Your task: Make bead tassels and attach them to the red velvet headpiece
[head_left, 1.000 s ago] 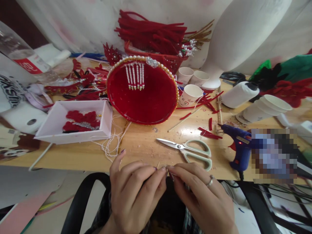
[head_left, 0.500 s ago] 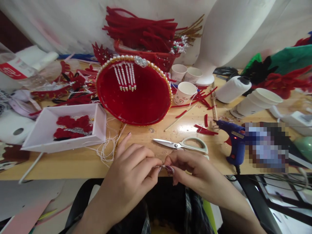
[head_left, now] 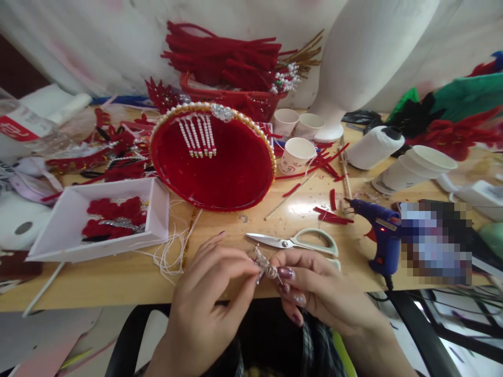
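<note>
Between my two hands is a small beaded piece [head_left: 268,268], pale and silvery, with a thin end sticking up. My left hand [head_left: 214,290] pinches its left side between thumb and fingertips. On the other side, my right hand [head_left: 320,288] grips it with thumb and index finger, the lower fingers curled beneath. White-handled scissors [head_left: 291,243] lie just beyond, blades pointing left. Farther back stands a round red velvet piece [head_left: 220,173] edged with pearls and gold, short bead strings hanging on it.
A white box [head_left: 159,209] with red flowers sits at left beside loose white thread [head_left: 168,251]. A blue glue gun [head_left: 383,235] lies at right, near paper cups [head_left: 416,165]. A red basket [head_left: 236,97] of red stems stands behind.
The beaded piece, mostly hidden between the fingertips before, now shows more and stands up above them. My right hand has turned, showing more fingernails. The view has shifted slightly.
</note>
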Action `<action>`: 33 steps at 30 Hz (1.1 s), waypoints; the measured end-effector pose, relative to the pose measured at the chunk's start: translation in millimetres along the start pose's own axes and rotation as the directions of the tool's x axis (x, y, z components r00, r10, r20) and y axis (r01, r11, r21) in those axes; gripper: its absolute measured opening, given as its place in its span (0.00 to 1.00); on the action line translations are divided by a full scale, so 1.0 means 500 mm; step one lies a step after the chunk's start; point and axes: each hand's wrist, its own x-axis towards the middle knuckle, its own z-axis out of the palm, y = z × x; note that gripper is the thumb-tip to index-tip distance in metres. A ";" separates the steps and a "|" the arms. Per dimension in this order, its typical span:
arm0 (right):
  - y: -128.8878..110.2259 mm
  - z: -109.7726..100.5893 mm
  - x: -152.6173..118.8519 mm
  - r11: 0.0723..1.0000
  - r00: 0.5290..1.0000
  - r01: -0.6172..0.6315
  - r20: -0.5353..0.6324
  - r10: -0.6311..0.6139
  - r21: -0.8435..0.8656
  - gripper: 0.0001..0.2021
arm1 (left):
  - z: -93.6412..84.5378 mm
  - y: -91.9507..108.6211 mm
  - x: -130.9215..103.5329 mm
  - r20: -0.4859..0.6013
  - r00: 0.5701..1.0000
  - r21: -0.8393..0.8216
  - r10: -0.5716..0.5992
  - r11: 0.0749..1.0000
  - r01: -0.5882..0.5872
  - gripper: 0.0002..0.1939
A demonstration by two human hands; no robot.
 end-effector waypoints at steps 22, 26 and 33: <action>0.041 0.019 -0.008 0.908 0.913 0.253 -0.230 -0.338 -0.333 0.07 | 0.023 0.030 -0.005 -0.020 0.997 0.233 0.073 0.970 -0.066 0.07; 0.046 0.024 -0.008 0.908 0.901 0.280 -0.241 -0.360 -0.311 0.07 | 0.029 0.036 -0.010 -0.052 0.997 0.258 0.053 0.965 -0.038 0.07; 0.050 0.022 -0.009 0.913 0.897 0.272 -0.263 -0.355 -0.305 0.09 | 0.022 0.040 -0.003 -0.037 0.999 0.253 -0.015 0.967 0.024 0.07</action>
